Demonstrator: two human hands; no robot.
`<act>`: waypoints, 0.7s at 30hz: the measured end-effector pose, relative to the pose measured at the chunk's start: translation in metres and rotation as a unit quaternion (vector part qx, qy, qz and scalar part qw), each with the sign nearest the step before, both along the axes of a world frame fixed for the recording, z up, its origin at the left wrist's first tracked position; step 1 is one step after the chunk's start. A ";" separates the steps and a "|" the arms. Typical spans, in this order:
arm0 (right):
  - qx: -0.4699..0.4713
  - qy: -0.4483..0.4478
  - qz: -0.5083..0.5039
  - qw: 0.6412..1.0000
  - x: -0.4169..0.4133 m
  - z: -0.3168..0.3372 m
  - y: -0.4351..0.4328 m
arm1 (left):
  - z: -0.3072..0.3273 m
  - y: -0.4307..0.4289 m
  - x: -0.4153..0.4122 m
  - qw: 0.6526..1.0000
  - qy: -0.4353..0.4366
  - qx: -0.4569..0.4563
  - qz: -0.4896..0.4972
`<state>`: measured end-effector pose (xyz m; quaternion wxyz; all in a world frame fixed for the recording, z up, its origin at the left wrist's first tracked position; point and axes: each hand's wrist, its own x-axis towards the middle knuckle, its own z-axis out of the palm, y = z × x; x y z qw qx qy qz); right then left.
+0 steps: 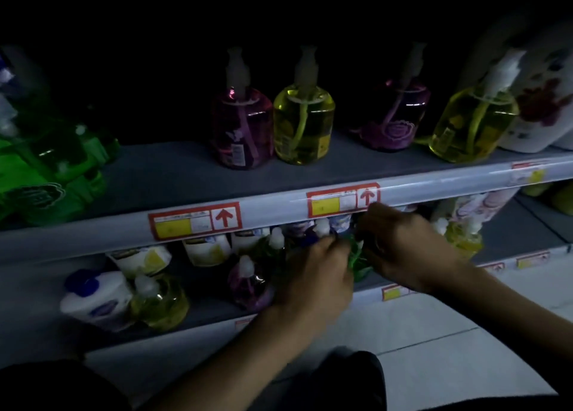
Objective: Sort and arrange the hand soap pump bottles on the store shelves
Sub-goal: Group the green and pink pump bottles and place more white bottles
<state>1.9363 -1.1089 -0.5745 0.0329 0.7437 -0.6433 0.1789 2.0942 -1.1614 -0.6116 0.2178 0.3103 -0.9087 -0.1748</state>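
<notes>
- Dim light over two store shelves: the upper shelf (173,175) carries four pump bottles in a row, and the lower shelf (214,313) is crowded with mixed stock.
- Up top, left to right: a pink bottle (240,125), a yellow bottle (304,122) touching it, a purple bottle (393,113) set apart, and a second yellow bottle (474,122) tilted at the right.
- Green refill packs (40,175) are piled at the far left.
- Both hands are down at the lower shelf: the left hand (313,274) and the right hand (406,249) close in on a green bottle (358,260) between them, fingers curled round it in a grasping grip on each side.
- Price tags (194,221) on the shelf edge show red frames, yellow panels and up arrows; the print is too blurred to read.
</notes>
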 end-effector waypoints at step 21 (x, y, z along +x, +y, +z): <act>0.201 -0.126 -0.232 0.943 -0.059 -0.115 -0.046 | -0.115 -0.005 -0.035 0.877 -0.078 0.471 0.050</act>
